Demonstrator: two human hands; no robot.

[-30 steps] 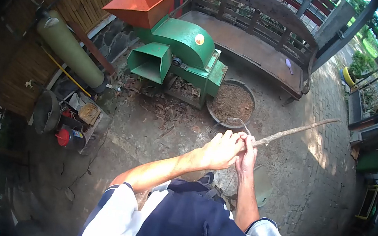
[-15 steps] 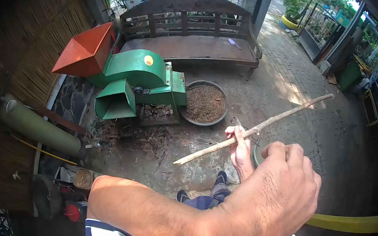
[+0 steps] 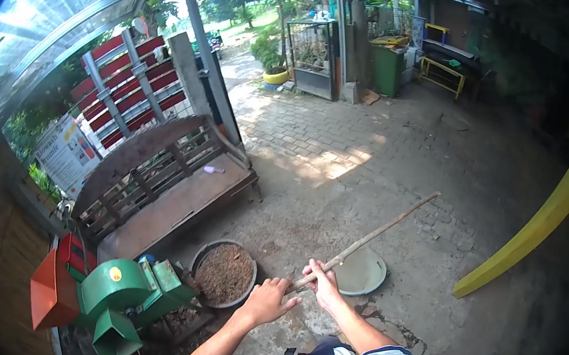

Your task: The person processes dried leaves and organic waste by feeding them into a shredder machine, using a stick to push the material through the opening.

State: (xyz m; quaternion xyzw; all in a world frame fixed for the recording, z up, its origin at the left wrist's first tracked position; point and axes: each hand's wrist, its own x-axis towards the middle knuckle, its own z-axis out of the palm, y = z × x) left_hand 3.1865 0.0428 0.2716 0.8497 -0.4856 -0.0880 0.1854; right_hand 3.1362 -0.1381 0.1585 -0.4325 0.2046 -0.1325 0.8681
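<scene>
A long, bare wooden stick [image 3: 381,231] slants from my hands up to the right, over the concrete floor. My right hand [image 3: 322,284] is closed around it towards its lower part. At the lower end lies my left hand [image 3: 269,303], its thumb and fingers about the stick and covering the tip. Just beyond my right hand, a pale shallow basin [image 3: 360,274] stands on the floor. To the left of my hands is a dark round tub [image 3: 195,265] full of brown shredded material.
A green shredding machine [image 3: 117,293] with an orange hopper [image 3: 53,294] stands at lower left. Behind it is a wooden bench [image 3: 169,209] with a small purple object [image 3: 213,170] on it. A yellow curved beam [image 3: 545,219] rises at right. A green bin [image 3: 386,69] stands farther back.
My view has swung to the right and up. My left hand, raised in the foreground before, has come down to the stick's near end. My right hand still holds the stick.
</scene>
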